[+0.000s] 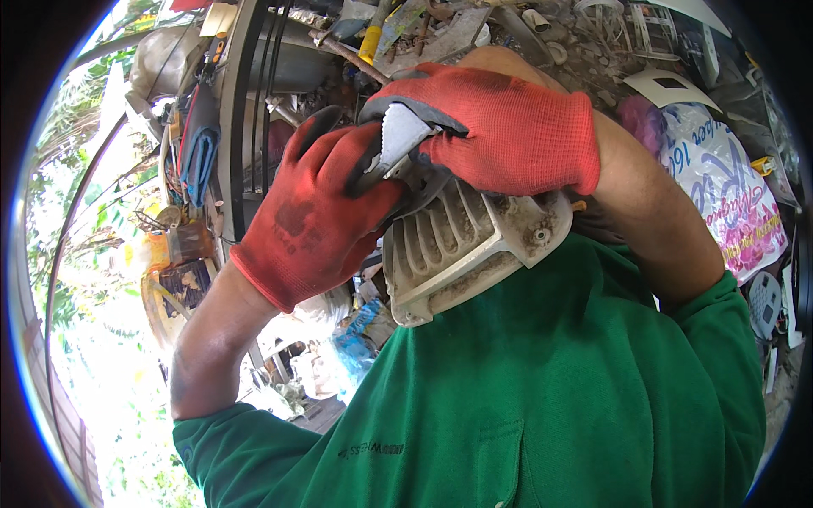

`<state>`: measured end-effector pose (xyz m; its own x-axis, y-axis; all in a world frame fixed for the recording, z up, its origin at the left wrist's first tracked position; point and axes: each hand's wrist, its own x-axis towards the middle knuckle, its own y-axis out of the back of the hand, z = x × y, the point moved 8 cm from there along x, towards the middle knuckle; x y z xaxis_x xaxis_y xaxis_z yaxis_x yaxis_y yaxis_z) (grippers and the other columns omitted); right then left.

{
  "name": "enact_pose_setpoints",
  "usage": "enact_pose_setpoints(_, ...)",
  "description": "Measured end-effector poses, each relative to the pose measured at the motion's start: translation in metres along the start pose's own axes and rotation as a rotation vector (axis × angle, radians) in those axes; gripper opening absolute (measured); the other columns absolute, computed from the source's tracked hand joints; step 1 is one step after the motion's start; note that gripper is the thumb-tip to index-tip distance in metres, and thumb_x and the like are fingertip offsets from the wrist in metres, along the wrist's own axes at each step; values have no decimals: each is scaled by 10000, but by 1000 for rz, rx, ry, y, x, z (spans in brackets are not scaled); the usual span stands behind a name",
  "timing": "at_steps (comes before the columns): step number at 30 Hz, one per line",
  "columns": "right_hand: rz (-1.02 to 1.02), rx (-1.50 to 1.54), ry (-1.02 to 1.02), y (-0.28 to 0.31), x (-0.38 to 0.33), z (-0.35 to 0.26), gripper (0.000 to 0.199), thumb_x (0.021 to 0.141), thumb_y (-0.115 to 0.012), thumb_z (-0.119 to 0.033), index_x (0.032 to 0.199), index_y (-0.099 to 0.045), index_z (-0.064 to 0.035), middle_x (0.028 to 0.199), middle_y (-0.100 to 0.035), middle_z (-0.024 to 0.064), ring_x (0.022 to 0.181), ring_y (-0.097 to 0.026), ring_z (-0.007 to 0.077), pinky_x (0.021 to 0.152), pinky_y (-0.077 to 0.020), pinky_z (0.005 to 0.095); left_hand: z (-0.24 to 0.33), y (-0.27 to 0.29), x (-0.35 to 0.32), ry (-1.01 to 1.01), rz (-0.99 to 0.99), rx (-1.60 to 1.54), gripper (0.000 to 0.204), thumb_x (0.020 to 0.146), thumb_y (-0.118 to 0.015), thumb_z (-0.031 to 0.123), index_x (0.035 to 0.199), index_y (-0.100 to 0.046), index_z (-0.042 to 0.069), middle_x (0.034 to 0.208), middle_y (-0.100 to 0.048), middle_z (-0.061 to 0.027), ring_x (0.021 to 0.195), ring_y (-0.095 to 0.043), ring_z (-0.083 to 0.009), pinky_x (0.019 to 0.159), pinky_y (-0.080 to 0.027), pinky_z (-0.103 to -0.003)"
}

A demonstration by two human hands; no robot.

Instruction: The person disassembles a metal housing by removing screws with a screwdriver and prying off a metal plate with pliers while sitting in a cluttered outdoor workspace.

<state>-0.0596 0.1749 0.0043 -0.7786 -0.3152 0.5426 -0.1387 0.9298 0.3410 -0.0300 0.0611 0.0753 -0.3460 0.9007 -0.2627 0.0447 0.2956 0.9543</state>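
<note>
Both my hands wear red knit gloves with black palms and fingertips. A dusty beige finned housing [457, 233], with a row of slots and a screw hole at one corner, is held up close to my green shirt. My left hand [326, 203] curls around its left side, and the index finger stands somewhat apart. My right hand [508, 127] reaches across the top, closed around a small pale grey piece with a zigzag edge [402, 133]. That piece sits between the two hands, where my fingers hide part of it and of the housing's upper side.
A dark metal post [241, 110] with cables stands at the left, beside folded blue cloth [201, 152]. Scrap and loose parts cover the ground at the top, with a yellow-handled tool [370, 44]. A printed plastic bag [720, 186] lies at the right.
</note>
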Motion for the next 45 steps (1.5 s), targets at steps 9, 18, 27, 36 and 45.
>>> enact_pose_setpoints(9,-68,-11,-83,-1,5,-1,480,872,-633,-96,1352,-627,-114,1196,-695,178,1130,-653,383,1003,-504,447,-3,-2,5,-105,57,121,323,679,-742,157,1001,-730,129,1303,-529,-171,1175,-578,-344,1101,-408,-603)
enact_pose_setpoints(18,-36,11,17,-2,7,-2,491,862,-633,-83,1352,-618,-92,1184,-691,192,1105,-657,398,966,-522,448,-7,2,0,-42,-39,-4,375,688,-809,125,1059,-757,141,1286,-524,-212,1189,-577,-408,1140,-385,-620)
enact_pose_setpoints(27,-10,-8,79,-6,5,-3,504,871,-598,-65,1374,-598,-99,1205,-673,198,1105,-647,402,973,-512,462,-2,-2,1,-94,28,28,361,678,-810,121,1035,-752,122,1259,-542,-207,1159,-587,-400,1124,-391,-646)
enact_pose_setpoints(36,-70,3,-11,-2,6,1,509,881,-611,-87,1389,-586,-103,1211,-666,197,1171,-621,394,1019,-490,461,-5,5,7,-23,-30,-45,353,679,-822,126,1025,-752,119,1248,-543,-201,1153,-591,-398,1134,-384,-642)
enact_pose_setpoints(45,-15,31,-2,-6,2,5,505,882,-606,-73,1386,-585,-97,1244,-660,196,1183,-615,404,1023,-493,448,-3,-1,4,-91,7,53,376,657,-794,164,1029,-736,144,1316,-518,-142,1140,-599,-328,1114,-405,-601)
